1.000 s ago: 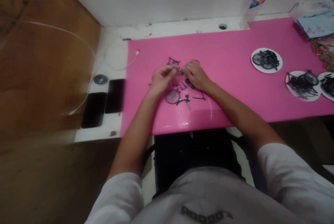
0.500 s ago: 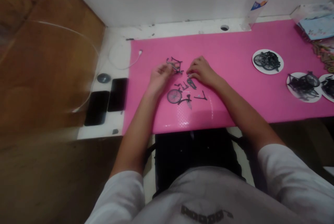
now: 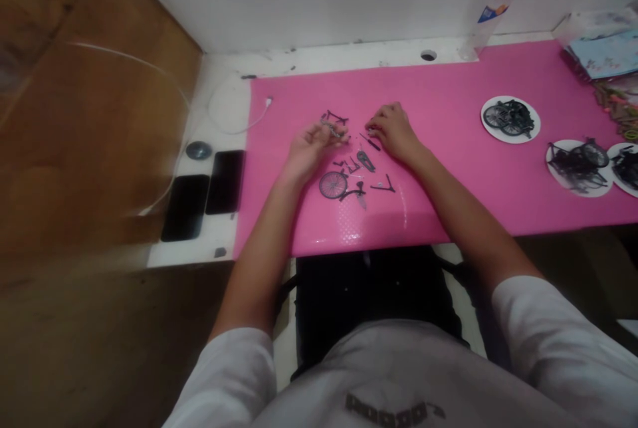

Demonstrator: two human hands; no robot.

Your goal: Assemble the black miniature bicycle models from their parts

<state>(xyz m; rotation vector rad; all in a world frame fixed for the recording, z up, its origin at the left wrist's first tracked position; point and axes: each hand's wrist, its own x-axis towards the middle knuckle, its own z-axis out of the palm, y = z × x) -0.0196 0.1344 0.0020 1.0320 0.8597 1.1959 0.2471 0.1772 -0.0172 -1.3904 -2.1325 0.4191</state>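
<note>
My left hand [image 3: 310, 147] is closed on a small dark bicycle frame [image 3: 335, 126] above the pink mat [image 3: 438, 129]. To its right, my right hand [image 3: 393, 132] has its fingers bent together; what they hold, if anything, is too small to name. A thin dark screwdriver-like tool [image 3: 370, 143] lies just left of those fingers. Below the hands are a dark oval part [image 3: 365, 161], a toy wheel [image 3: 333, 185], a T-shaped part [image 3: 385, 185] and several small pieces.
White plates [image 3: 531, 137] with dark toy bicycle parts stand at the right. Two phones [image 3: 224, 182], a dark round object [image 3: 198, 150] and a white cable [image 3: 239, 131] lie at the left. A clear bottle [image 3: 491, 12] stands at the back near packages [image 3: 605, 54].
My right hand has moved slightly right, away from the oval part, and the thin tool now shows beside it. The frame in my left hand has turned and is more covered by the fingers.
</note>
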